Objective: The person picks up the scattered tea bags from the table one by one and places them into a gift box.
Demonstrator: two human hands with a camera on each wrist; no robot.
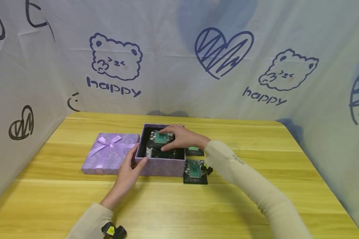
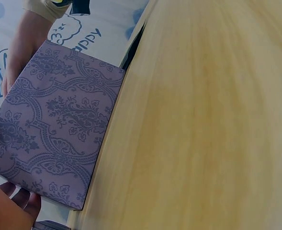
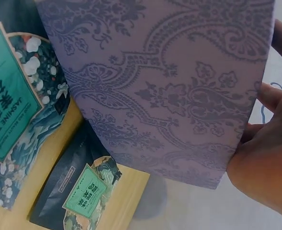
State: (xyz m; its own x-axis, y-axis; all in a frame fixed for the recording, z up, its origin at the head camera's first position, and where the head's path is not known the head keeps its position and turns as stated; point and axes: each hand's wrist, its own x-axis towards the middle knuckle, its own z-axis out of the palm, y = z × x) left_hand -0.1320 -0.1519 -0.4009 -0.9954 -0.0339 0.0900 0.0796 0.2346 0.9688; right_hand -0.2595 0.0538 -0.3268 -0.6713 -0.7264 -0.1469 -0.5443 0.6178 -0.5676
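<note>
A purple patterned gift box stands without its lid on the table. My left hand grips its left front corner, thumb at the front and fingers along the left side; the left wrist view shows its fingers against the box wall. Over the opening, my right hand holds a dark tea pouch with a green label between thumb and fingers. Inside the box, below that pouch, lies another dark pouch, partly hidden.
The purple lid with a ribbon bow lies left of the box. Right of it are a jasmine tea pouch and another green-labelled pouch, partly behind the right forearm. A printed cloth hangs behind the wooden table.
</note>
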